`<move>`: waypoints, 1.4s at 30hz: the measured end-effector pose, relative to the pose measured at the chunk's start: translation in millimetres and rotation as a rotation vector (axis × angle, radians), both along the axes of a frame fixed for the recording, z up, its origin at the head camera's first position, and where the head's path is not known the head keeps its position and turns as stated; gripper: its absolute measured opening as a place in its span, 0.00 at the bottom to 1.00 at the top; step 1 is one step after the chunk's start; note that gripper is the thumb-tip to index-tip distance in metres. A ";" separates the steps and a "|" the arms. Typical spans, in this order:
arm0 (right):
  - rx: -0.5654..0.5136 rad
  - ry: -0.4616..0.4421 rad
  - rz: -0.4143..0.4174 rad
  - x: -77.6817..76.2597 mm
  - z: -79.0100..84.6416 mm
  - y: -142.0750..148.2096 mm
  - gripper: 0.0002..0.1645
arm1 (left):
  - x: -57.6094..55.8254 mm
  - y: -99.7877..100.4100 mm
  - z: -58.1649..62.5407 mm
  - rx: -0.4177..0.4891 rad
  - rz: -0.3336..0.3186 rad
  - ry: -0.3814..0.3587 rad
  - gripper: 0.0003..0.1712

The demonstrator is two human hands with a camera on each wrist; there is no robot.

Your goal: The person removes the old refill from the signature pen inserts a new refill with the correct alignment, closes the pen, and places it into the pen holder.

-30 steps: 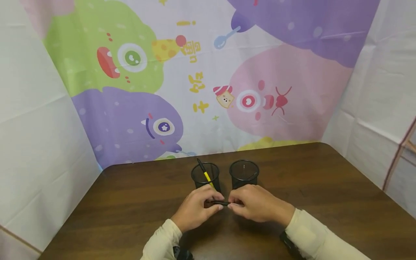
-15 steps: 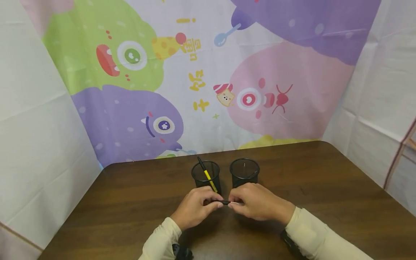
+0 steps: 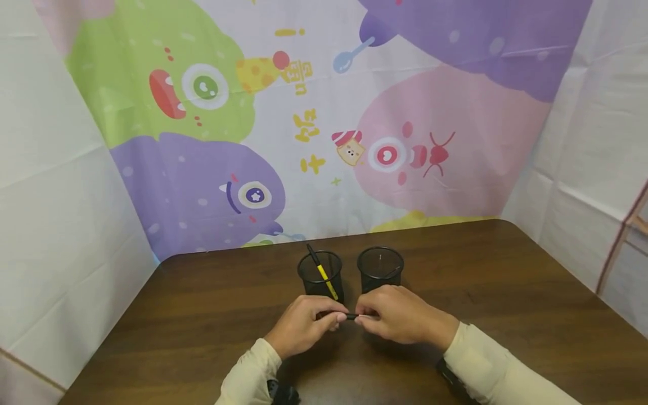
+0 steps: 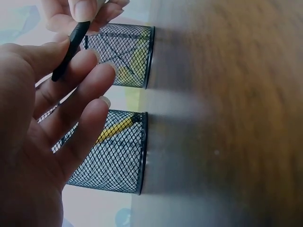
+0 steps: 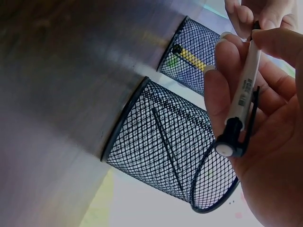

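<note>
On a table (image 3: 202,315), two cups stand side by side, a gap between the left cup (image 3: 313,288) and the right cup (image 3: 371,286). A leaning pen (image 3: 323,273) is inside the left cup, its upper end above the rim; a rod (image 5: 168,149) slants inside the right cup. Before the cups, the left hand (image 3: 304,325) and right hand (image 3: 402,318) hold another pen (image 5: 245,87) crosswise between them. A cloth (image 3: 314,205) hangs behind.

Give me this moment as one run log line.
left hand: pinches pen at black end; right hand: grips its white barrel; yellow pen: in left cup
</note>
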State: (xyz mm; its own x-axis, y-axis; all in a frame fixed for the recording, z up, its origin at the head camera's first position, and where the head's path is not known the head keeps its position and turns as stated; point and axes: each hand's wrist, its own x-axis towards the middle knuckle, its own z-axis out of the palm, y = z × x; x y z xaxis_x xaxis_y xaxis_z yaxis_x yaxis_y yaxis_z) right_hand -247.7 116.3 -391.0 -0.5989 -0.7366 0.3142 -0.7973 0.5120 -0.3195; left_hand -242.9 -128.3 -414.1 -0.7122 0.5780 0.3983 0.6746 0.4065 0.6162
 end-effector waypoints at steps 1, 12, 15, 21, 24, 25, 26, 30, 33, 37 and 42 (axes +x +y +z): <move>0.001 0.003 0.002 -0.2 -0.3 0.2 0.04 | 0.3 0.2 0.1 -0.002 0.004 -0.017 0.09; -0.006 -0.015 0.008 0.1 -0.6 1.4 0.05 | 2.9 3.4 0.5 -0.018 0.049 0.072 0.07; -0.010 -0.004 0.010 -0.3 -0.1 1.3 0.05 | 2.7 3.8 1.7 -0.014 0.051 0.085 0.07; -0.016 -0.014 0.020 -0.5 1.2 1.7 0.05 | 1.6 3.0 3.2 -0.012 0.020 0.068 0.05; -0.023 -0.010 0.029 0.0 1.1 1.4 0.05 | 1.9 2.1 3.3 -0.019 0.012 0.039 0.06; -0.025 -0.008 0.032 0.3 1.1 1.2 0.05 | 2.1 1.8 3.2 -0.019 0.010 0.023 0.06; -0.027 -0.004 0.034 0.5 0.8 1.0 0.05 | 2.4 1.5 3.1 -0.020 0.009 0.007 0.06; -0.019 -0.006 0.032 0.8 0.1 0.2 0.04 | 3.3 -0.2 1.8 -0.015 0.002 -0.054 0.08; -0.010 -0.014 0.028 1.2 -0.1 -0.2 0.03 | 3.4 -1.5 0.5 -0.012 -0.005 -0.072 0.08; -0.011 -0.006 0.031 1.2 -0.4 -0.5 0.03 | 3.4 -2.5 -0.2 -0.012 -0.008 -0.056 0.10; -0.015 0.017 0.048 0.4 -0.6 -1.3 0.03 | 3.0 -2.7 0.0 -0.018 0.003 -0.053 0.12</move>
State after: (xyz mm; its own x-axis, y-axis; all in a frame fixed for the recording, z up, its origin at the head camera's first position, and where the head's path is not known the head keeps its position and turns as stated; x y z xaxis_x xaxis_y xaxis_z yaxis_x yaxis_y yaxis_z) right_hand -247.3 115.1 -391.6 -0.5576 -0.7593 0.3354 -0.8262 0.4686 -0.3127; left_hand -239.9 -131.0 -414.0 -0.7336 0.5826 0.3497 0.6401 0.4198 0.6435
